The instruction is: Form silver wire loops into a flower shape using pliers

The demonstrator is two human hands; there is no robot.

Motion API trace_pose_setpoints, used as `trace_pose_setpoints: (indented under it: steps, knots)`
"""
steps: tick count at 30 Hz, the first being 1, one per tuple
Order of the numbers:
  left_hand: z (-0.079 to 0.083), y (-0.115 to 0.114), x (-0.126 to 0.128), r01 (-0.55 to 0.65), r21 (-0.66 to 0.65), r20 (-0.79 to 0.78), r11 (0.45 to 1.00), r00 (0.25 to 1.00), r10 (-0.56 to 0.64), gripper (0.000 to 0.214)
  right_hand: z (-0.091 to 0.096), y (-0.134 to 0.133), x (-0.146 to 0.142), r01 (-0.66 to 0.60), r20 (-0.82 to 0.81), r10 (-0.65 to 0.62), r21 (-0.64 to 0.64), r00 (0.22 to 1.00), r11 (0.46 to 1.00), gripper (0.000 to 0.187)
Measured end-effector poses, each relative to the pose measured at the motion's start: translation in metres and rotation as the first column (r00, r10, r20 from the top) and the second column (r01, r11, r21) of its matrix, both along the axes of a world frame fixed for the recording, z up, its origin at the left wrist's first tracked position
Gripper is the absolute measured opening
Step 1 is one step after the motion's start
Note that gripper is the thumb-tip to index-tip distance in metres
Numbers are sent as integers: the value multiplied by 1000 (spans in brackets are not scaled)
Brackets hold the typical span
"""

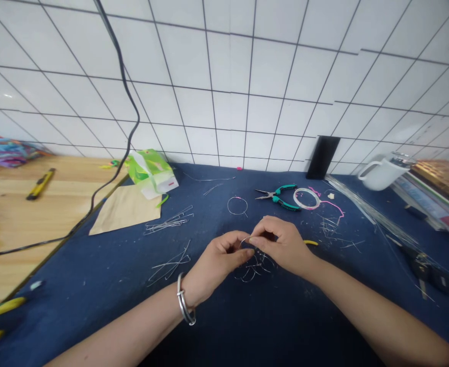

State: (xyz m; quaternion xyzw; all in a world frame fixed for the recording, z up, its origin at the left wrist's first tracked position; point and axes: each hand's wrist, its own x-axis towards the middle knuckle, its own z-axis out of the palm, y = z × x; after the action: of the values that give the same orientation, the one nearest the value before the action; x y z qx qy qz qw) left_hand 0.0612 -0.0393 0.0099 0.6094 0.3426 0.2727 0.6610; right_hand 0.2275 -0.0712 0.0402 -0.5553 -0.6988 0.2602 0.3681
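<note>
As far as I can judge, I am in the step of bending a thin wire into a curve with my bare hands. My left hand and my right hand meet over the middle of the blue cloth, and the wire runs as a small arc from one to the other. The fingers of my left hand are almost fully closed, thumb against forefinger, and they pinch one end of the wire. The fingers of my right hand are closed in the same way on the other end, with the remaining fingers loosely curled. Just under both hands lies a small heap of bent wires; I cannot tell whether my hands touch it. I think the next move calls for a small, even turn of the fingertips and not a strong pull, because such thin wire can kink easily or slip out of the pinch. The green-handled pliers lie behind my right hand, well apart from it, near a round wire ring.
</note>
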Motion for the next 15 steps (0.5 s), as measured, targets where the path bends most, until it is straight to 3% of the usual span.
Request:
trace_pose_setpoints:
  steps: [7, 15]
  knots:
    - [-3, 3, -1, 62, 51, -18, 997, 998, -61, 15, -5, -1, 0, -7, -13, 8, 13, 1000, 1000, 8]
    - [-1, 5, -2, 28, 262, -132, 965, 991, 7, 9, -3, -1, -2, -3, -33, 2, -13, 999, 1000, 10]
